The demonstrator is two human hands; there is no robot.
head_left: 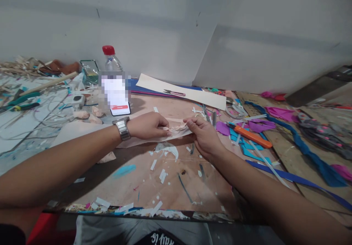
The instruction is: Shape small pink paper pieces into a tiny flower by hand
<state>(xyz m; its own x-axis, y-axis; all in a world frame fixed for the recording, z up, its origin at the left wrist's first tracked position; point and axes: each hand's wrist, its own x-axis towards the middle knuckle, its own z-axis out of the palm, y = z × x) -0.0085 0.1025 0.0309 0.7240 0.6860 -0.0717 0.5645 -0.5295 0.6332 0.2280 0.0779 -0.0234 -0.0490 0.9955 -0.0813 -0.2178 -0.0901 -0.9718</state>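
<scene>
A strip of thin, pale peach fabric [137, 141] stretches across the middle of the worktop, its near part lifted between my hands. My left hand [147, 125], with a metal-banded watch on the wrist, is closed on the strip with thumb and fingers pinched. A short way to the right, my right hand [205, 136] pinches the same strip near its right end. Between the two pinches the fabric edge looks gathered into small puckers. Small peach fabric pieces [95, 116] lie left of my left hand. Fingertips on the far side of the fabric are partly hidden.
A lit phone [117, 96] leans against a red-capped bottle [112, 60]. Thread snips [174, 92] rest on a cream strip [203, 97] at the back. An orange utility knife [251, 136] lies among scraps on the right, green-handled pliers [23, 100] on the left.
</scene>
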